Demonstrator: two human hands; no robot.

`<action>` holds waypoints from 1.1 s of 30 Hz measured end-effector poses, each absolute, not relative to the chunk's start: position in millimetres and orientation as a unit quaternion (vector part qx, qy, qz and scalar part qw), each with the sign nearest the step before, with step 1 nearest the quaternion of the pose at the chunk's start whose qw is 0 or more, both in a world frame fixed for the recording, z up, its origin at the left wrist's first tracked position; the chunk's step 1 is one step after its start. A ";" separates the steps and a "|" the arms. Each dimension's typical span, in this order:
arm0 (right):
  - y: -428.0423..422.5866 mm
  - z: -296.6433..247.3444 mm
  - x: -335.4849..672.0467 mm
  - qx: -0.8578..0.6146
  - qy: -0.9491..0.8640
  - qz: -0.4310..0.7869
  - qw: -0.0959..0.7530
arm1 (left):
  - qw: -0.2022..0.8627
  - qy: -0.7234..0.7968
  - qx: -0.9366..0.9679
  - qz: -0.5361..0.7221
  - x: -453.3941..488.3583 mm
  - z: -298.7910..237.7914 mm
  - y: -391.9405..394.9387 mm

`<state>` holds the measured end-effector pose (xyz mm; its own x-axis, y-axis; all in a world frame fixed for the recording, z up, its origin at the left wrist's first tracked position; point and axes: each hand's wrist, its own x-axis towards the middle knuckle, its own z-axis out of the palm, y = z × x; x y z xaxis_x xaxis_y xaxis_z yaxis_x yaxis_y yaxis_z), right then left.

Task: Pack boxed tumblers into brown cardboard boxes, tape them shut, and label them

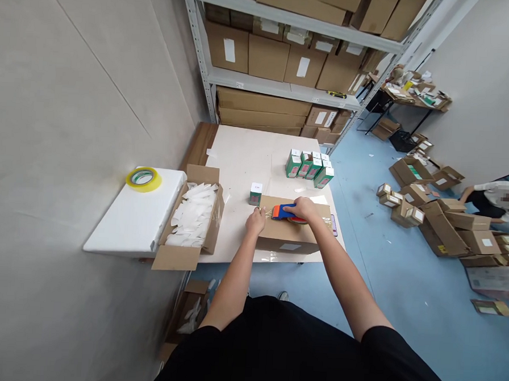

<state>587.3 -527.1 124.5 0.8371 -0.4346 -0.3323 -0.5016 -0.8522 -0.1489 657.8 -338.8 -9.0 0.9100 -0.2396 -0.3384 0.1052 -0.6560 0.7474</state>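
A closed brown cardboard box (292,233) lies on the white table (239,161) near its front edge. My right hand (303,208) is closed around a blue and orange tape dispenser (284,212) that rests on the box top. At the box's left end, my left hand (256,220) is curled against the upper edge, fingers closed. A single small green and white carton (255,194) stands just behind that hand.
Several green cartons (309,166) stand grouped further back. An open box of white packets (192,215) sits left, beside a white board with a yellow tape roll (143,178). Shelving with cardboard boxes (282,55) is behind. Boxes (444,223) litter the blue floor near a crouching person (495,200).
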 end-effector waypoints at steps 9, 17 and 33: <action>-541.8 124.0 578.7 -0.956 0.223 0.134 0.139 | 0.403 -0.019 0.894 -0.194 659.6 -5.3 -342.4; -625.8 127.0 517.3 -0.958 0.250 0.124 0.062 | 0.445 -0.008 0.879 -0.174 661.6 -1.7 -338.6; -763.2 136.9 382.1 -0.919 0.370 0.136 0.028 | 0.359 -0.066 0.914 -0.175 681.2 -6.1 -334.4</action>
<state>382.1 -763.2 136.9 0.6898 -0.6714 -0.2707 -0.6866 -0.7253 0.0494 681.2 -334.4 -6.1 0.9298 -0.2463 -0.2737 0.0058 -0.7334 0.6797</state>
